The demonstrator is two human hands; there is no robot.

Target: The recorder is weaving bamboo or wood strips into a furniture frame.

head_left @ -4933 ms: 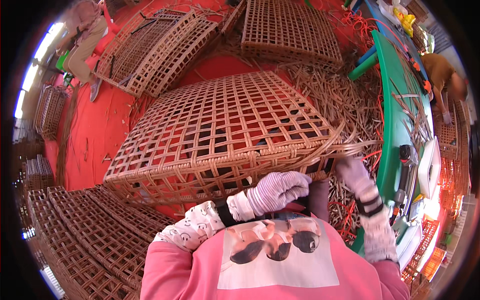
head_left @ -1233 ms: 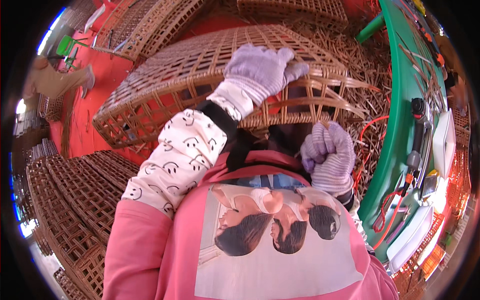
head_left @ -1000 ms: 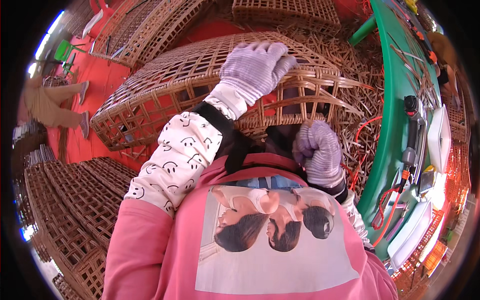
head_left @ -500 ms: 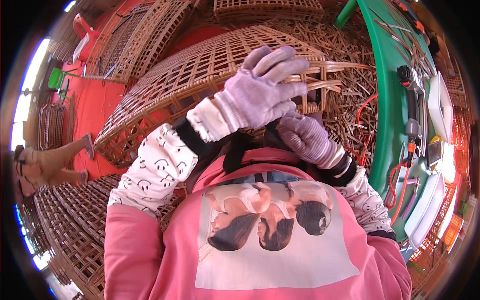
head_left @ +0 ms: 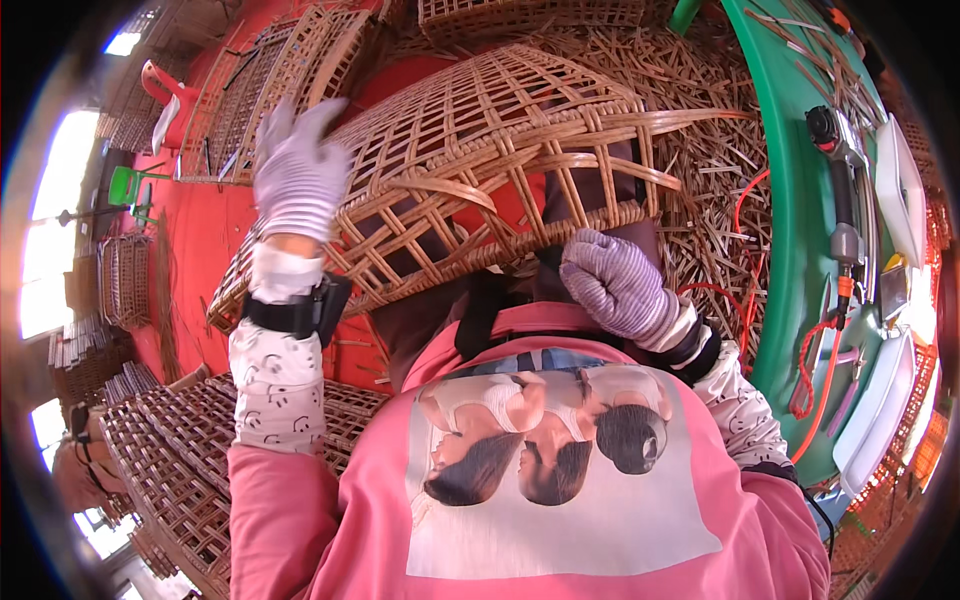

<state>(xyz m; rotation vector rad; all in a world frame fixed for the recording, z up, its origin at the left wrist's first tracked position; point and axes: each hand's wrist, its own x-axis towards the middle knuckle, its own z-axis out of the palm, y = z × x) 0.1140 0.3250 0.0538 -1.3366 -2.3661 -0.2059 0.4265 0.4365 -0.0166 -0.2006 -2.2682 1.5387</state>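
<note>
A large brown wicker basket [head_left: 490,120] with an open weave lies on its side across my lap. Flat strips run through its near side; one loose strip [head_left: 445,188] bows out in a curve, and other strip ends stick out past the right corner. My left hand [head_left: 300,180], in a striped pale-purple glove, is raised over the basket's left part with its blurred fingers spread. It shows nothing in its grasp. My right hand [head_left: 617,287], gloved alike, is curled into a fist against the near rim at the right; whatever is inside it stays hidden.
A green table [head_left: 790,250] on the right bears a power tool [head_left: 848,200], an orange cord and white trays [head_left: 880,420]. Cut strips [head_left: 700,200] litter the floor beyond the basket. More wicker pieces [head_left: 180,450] stand at the left, near a green chair [head_left: 125,187].
My left hand has swept left, from the basket's right corner to its left part. The curved strip now shows on the near side. My right hand has curled tighter, staying near the rim.
</note>
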